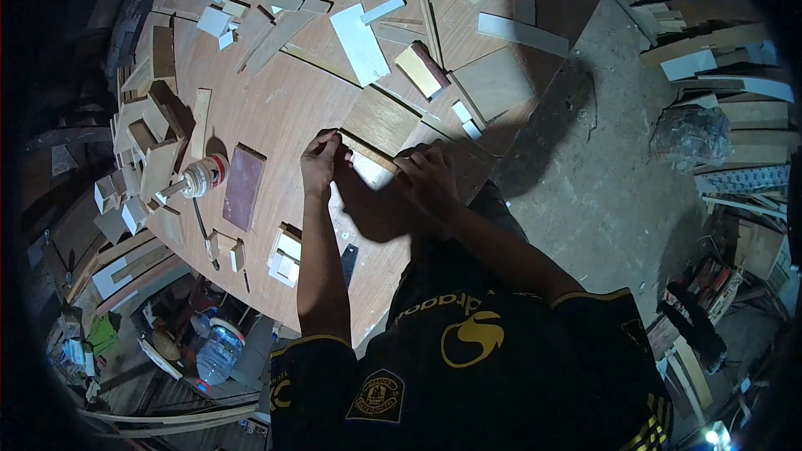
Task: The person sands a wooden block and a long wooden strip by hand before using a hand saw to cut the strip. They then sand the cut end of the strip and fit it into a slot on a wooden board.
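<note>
A narrow wooden strip (368, 152) runs between my two hands, along the near edge of a light brown plywood piece (382, 119). My left hand (323, 160) pinches the strip's left end between thumb and fingers. At the other end, the bent fingers of my right hand (426, 174) grip the strip. Shadows of my arms fall over the tabletop just below it. To the left of my left hand lies a reddish-brown sanding block or board (245, 187), flat on the table.
An open jar (203, 176) with a brush stands at the left, beside stacked wooden box pieces (154, 138). White panels (360, 43) and wood offcuts cover the far side. A yellow-faced block (422, 71) lies beyond the plywood. The table's right edge (535, 108) drops to a concrete floor.
</note>
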The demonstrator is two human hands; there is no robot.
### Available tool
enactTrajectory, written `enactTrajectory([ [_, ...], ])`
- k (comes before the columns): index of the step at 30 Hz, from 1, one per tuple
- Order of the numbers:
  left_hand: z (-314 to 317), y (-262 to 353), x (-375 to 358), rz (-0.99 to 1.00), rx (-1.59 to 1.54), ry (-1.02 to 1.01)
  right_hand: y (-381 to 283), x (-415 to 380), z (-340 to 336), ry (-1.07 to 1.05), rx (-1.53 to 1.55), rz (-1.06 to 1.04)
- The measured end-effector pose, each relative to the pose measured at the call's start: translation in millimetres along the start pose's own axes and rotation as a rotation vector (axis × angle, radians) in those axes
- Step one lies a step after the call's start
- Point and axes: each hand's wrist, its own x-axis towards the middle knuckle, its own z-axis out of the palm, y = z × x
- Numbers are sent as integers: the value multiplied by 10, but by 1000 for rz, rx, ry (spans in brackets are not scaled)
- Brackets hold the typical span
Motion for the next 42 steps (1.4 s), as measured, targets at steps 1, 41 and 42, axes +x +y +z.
enactTrajectory([
  [1,-4,-6,4,0,-1,0,-4,6,-16,-2,-15,-13],
  [41,365,1244,-1922,1099,1173,28,-243,32,-1335,115,-28,-386],
  [42,381,1300,-2014,1092,1214,-30,-276,30,-1484,101,-21,-414],
])
